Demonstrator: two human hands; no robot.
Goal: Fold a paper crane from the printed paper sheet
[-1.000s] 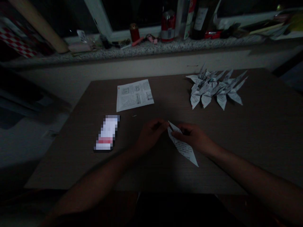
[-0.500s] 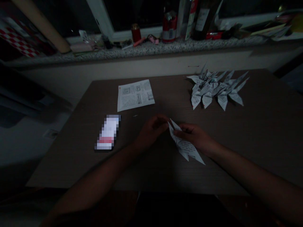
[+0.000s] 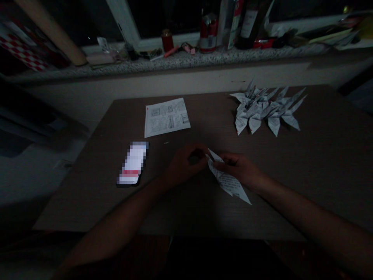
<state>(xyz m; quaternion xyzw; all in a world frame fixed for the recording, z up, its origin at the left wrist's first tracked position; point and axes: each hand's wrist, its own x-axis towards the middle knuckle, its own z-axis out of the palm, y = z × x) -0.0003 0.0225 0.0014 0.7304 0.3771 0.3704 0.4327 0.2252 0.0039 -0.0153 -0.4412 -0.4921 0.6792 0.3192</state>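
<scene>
A folded piece of printed paper [image 3: 230,182], pointed at its ends, is held above the table [image 3: 314,167], just in front of the person. The right hand [image 3: 240,169] grips it near its upper part, thumb on the near face. The left hand [image 3: 186,163] curls its thumb and forefinger into a ring, their tips at the paper's upper points (whether they pinch it is too dark to tell).

Beyond the left hand lies a flat printed sheet [image 3: 166,118], with a tiny scrap [image 3: 166,142] just in front of it and a smartphone [image 3: 133,163], screen lit and pixelated, to the left. Farther back on the right sits a cluster of pointed folded-paper units [image 3: 260,111]. Behind the table, a speckled windowsill [image 3: 221,58] bears a red can [image 3: 208,35] and a dark labelled bottle [image 3: 247,27].
</scene>
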